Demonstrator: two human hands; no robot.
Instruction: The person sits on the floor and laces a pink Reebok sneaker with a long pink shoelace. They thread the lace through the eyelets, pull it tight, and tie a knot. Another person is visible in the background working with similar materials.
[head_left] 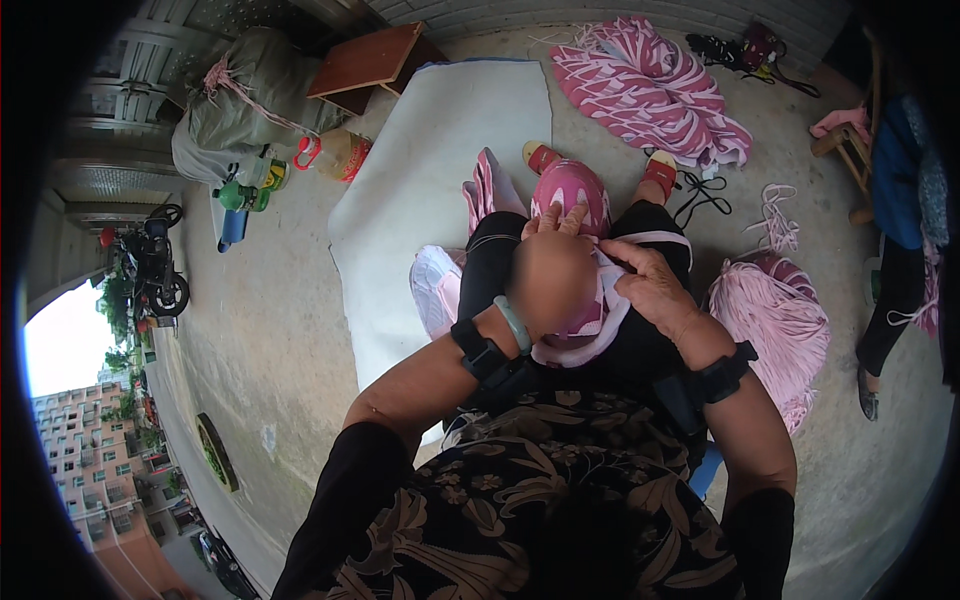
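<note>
Fabric (573, 183) between knees (500, 228), sheet (450, 130) on ground (270, 330) left, strip bundle (770, 320) right, material pile (650, 90) ahead right

I sit outdoors in a concrete yard (270, 320), with a grey wall (465, 12) at twelve o'clock, a motorbike (148, 262) and open sky (60, 345) at nine, and an apartment block (85, 440) at eight.

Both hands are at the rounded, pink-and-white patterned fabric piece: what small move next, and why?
Perhaps ease the pale pink fabric strip straight with the right hand: that hand is beside the strip, which bends there, while the left hand lies over the fabric piece and could steady it.
</note>
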